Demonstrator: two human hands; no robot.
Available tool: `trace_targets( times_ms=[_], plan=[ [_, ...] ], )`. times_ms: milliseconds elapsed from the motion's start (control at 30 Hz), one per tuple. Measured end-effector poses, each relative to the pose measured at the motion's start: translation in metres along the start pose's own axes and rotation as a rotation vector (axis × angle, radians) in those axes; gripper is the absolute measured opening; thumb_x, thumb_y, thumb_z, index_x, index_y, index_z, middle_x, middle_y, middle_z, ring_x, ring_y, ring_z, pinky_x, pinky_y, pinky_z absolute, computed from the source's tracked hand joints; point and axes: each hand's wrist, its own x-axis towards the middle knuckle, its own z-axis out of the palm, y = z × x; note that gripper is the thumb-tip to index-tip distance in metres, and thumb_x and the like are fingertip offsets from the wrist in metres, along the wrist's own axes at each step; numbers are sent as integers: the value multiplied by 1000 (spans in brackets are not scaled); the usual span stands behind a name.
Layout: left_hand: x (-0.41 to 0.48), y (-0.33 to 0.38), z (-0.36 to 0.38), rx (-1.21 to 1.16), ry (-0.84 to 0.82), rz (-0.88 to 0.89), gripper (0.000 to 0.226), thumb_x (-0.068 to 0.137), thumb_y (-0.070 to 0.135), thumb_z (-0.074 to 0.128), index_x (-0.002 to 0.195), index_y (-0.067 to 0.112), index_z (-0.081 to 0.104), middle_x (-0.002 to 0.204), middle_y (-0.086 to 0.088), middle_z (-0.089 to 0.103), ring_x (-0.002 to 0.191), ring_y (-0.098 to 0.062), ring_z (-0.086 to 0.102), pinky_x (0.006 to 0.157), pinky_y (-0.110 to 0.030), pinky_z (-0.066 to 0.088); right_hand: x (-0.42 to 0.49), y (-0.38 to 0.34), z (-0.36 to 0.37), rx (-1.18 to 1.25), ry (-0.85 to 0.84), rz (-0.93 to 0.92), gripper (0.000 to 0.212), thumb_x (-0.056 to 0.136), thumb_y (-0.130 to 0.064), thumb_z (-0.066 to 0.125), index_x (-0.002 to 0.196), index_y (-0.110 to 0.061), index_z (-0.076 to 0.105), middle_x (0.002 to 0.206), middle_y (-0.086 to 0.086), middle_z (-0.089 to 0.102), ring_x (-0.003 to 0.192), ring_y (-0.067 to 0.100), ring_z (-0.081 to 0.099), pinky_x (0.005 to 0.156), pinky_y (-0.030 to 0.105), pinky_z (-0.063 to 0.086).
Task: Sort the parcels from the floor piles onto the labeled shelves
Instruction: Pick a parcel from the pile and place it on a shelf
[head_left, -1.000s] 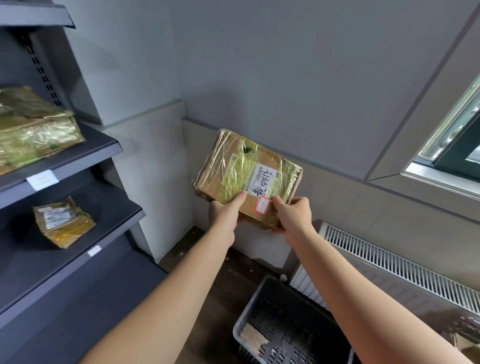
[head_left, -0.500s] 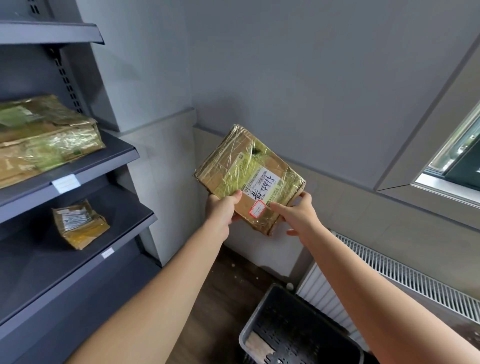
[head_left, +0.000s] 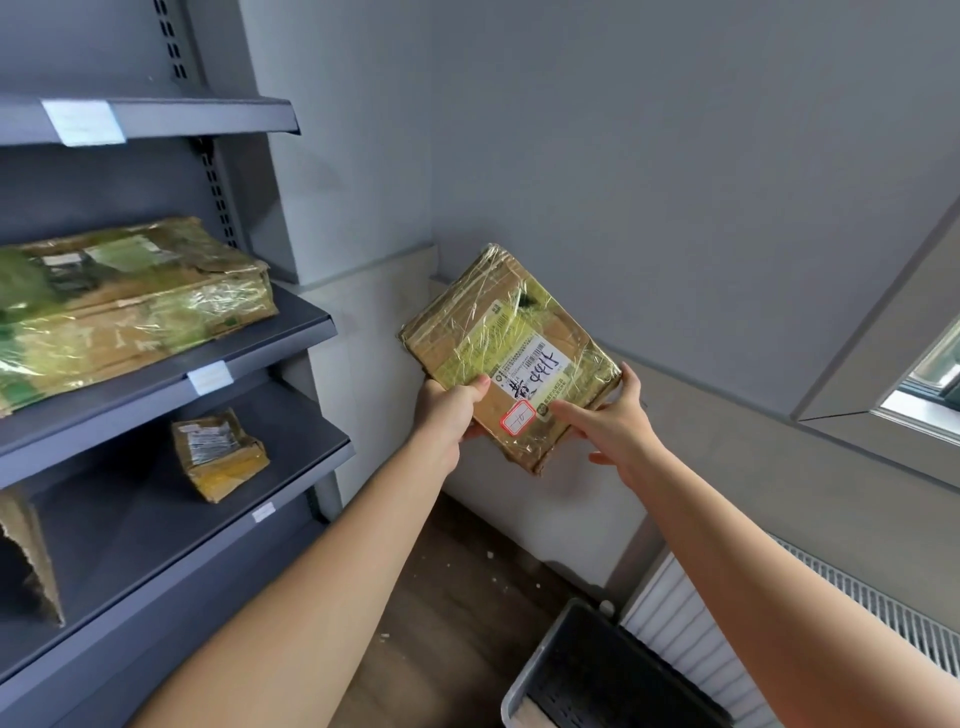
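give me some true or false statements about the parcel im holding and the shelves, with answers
1. The left hand and the right hand both hold the taped parcel. True.
2. The taped parcel rests on a shelf. False: it is held in the air, to the right of the shelving unit.
3. A red-bordered sticker sits on the taped parcel's upper face, between the two thumbs. True.
4. The large parcel lies on the shelf below the small parcel. False: the large parcel lies on the shelf above it.
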Motion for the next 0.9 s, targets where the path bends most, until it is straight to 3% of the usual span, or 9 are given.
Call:
trace_targets(
  times_ms=[233, 400, 633, 900],
  plan=[
    [7, 14, -28, 4, -1, 25, 19, 91, 13, 69, 101, 15, 52, 105, -10, 69, 91, -25, 69, 88, -46, 58, 0, -13, 22, -12, -49, -20, 109, 64, -50, 83, 147, -39, 14, 123, -7, 61, 103, 17, 65, 67, 36, 55],
    [13, 23, -43, 24, 1, 39, 20, 89, 15, 70, 99, 17, 53, 109, -10, 69, 98, -27, 68, 92, -49, 55, -3, -26, 33, 18, -85, -44, 95, 76, -38, 80, 147, -35, 18, 117, -8, 62, 88, 9, 68, 79, 43, 58],
    [24, 33, -60, 49, 13, 51, 20, 90, 15, 70, 100, 15, 53, 113, -11, 68, 101, -27, 66, 94, -48, 55, -3, -42, 49, 27, -94, -48, 81, 79, -33, 79, 141, -27, 26, 114, -3, 63, 80, 8, 67, 80, 44, 58],
    [34, 47, -78, 79, -18, 81, 20, 90, 16, 69, 102, 15, 53, 113, -8, 68, 104, -26, 66, 96, -47, 53, 4, -54, 64, 0, -128, -31, 71, 79, -34, 80, 132, -24, 34, 115, -1, 65, 89, 12, 67, 77, 42, 59]
  ],
)
